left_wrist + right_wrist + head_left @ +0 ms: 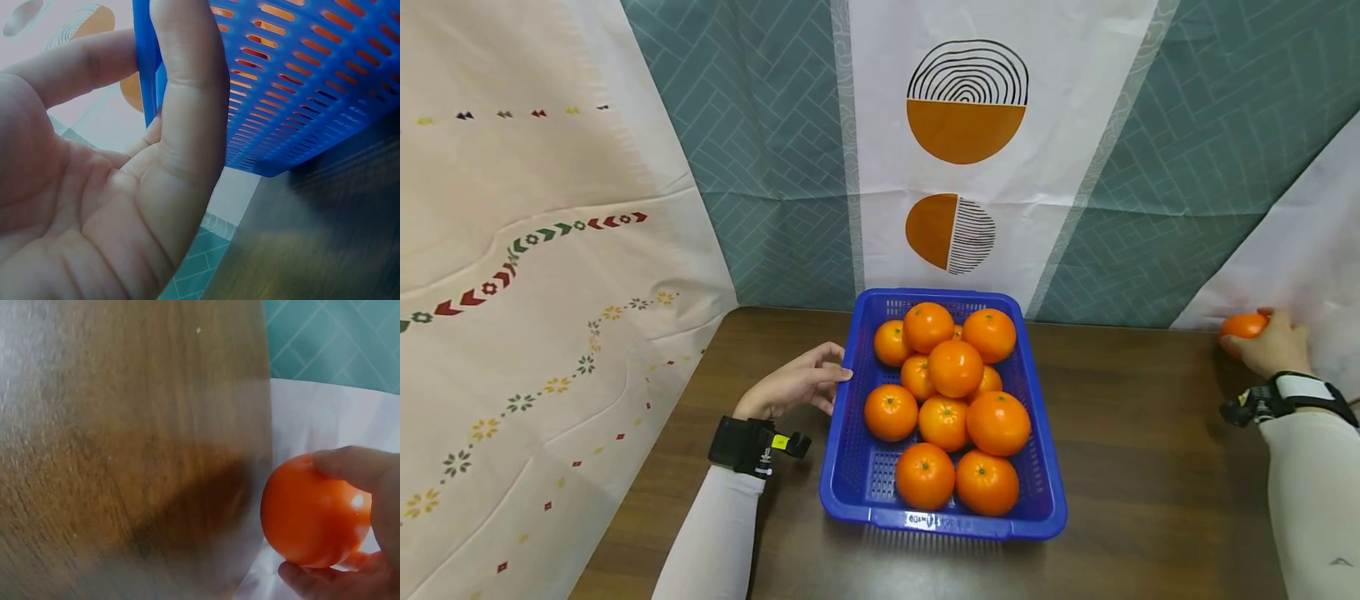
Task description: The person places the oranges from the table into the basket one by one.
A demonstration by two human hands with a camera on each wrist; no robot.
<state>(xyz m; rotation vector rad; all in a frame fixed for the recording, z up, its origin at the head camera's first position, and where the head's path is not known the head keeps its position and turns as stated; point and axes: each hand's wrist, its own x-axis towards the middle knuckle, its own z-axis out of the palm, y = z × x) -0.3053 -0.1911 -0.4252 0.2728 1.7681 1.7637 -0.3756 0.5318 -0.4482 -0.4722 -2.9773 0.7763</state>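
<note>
In the head view, a blue plastic basket (1051, 467) holds several oranges (955, 368), some heaped on others. At the basket's left rim, my left hand (793, 383) grips the edge with thumb and fingers; the left wrist view shows the slotted basket wall (294, 94) beside the fingers (187, 119). Far to the right, my right hand (1277, 346) holds a single orange (315, 512) between thumb and fingers. That orange is beside the table's right back corner, in front of white cloth.
Brown wooden table (1135, 450) stretches between the basket and my right hand. Behind it hangs a green and white curtain (790, 242) with orange half circles. Pale patterned cloth (535, 358) borders the left side, and white cloth (1330, 275) the right.
</note>
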